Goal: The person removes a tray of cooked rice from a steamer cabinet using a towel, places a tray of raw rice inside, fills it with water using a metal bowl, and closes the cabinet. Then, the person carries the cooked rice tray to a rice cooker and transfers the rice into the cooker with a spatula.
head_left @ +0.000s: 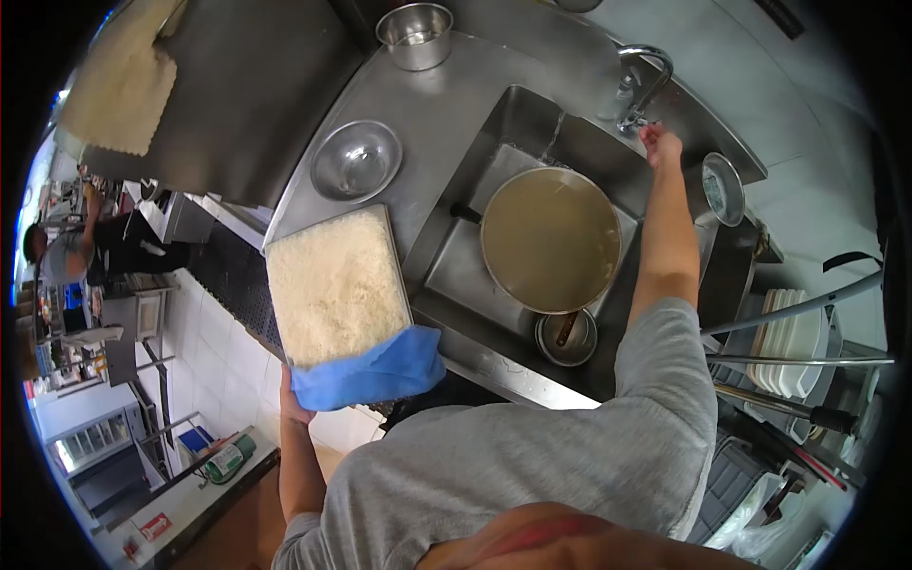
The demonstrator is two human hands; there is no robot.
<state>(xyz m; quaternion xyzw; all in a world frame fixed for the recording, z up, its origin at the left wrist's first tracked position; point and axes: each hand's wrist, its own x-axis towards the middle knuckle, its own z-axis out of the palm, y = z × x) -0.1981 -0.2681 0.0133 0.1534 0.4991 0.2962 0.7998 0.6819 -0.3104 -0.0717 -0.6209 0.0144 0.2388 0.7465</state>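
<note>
Right hand [660, 145]: at the tap [632, 122], upper right of frame, fingers bent in close, partly closed; contact looks likely, firm grip can't be confirmed. Left hand [296, 397]: lower left, at the near left corner of the tray [397, 271], by the blue cloth [370, 372]; fingers mostly hidden, so how far open and how tight, can't tell. Tray lies left of centre, heaped with pale grainy food [332, 280], cloth across its near end.

Further out: sink [456, 275] at centre right, large pot [551, 240] inside it, cloudy liquid in the pot. Small bowl [567, 350] just below the pot, partly hidden by its rim. Shallow bowl [357, 161] on the counter [427, 104] above the tray, deep metal pan [415, 36] top centre. Another person [71, 252] far left.

Risks, my judgement: tray near the counter edge, attention split between two sides; a weak left hold or slipping cloth could tip it and spill grains. A sleeve or elbow knock could slop the pot. Too much tap flow could splash.
</note>
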